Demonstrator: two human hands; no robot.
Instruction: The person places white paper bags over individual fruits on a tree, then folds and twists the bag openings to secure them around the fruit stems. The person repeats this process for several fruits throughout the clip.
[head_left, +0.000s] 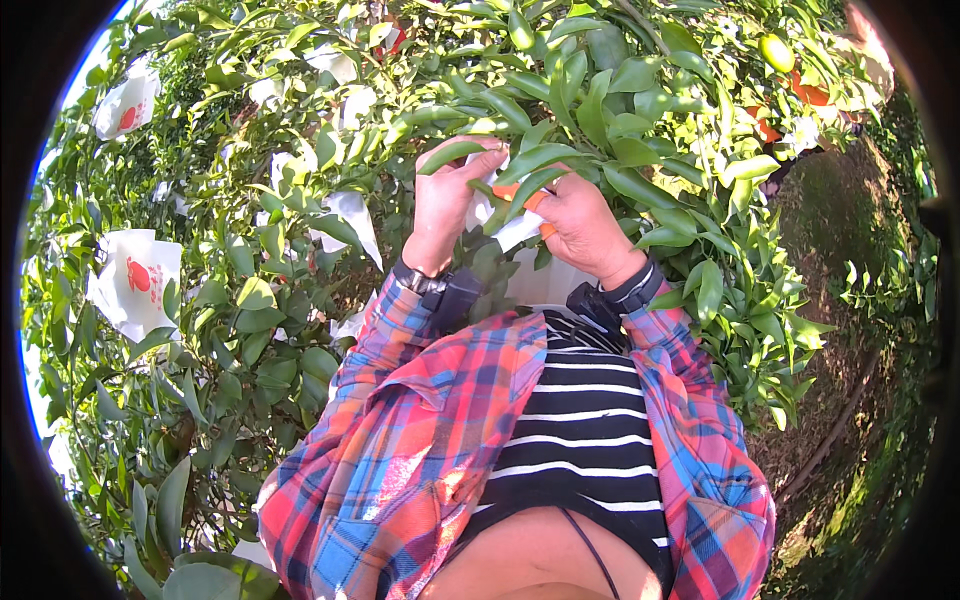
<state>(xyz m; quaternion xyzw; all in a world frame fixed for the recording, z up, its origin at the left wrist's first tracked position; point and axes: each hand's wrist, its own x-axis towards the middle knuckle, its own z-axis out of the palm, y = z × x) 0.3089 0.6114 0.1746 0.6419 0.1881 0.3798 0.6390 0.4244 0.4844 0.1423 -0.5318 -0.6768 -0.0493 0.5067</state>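
Among the leaves of a citrus tree (630, 142), my left hand (442, 202) pinches the upper part of a white paper bag (517, 231), its fingertips partly behind a leaf. My right hand (589, 225) is closed around an orange-handled tool (547, 230), probably small snips; leaves cover its working end. Both hands are close together at chest height, with the bag between them. What the bag contains is hidden. Each wrist wears a dark strap with a black device, one on the left (455, 294) and one on the right (592, 304).
More white paper bags hang to the left, one with a red fruit print (139, 281) and another higher up (129, 105). A yellow-green fruit (776, 54) hangs at upper right. Below my hands is a pale white surface (551, 281), partly hidden. Bare soil (825, 225) runs along the right.
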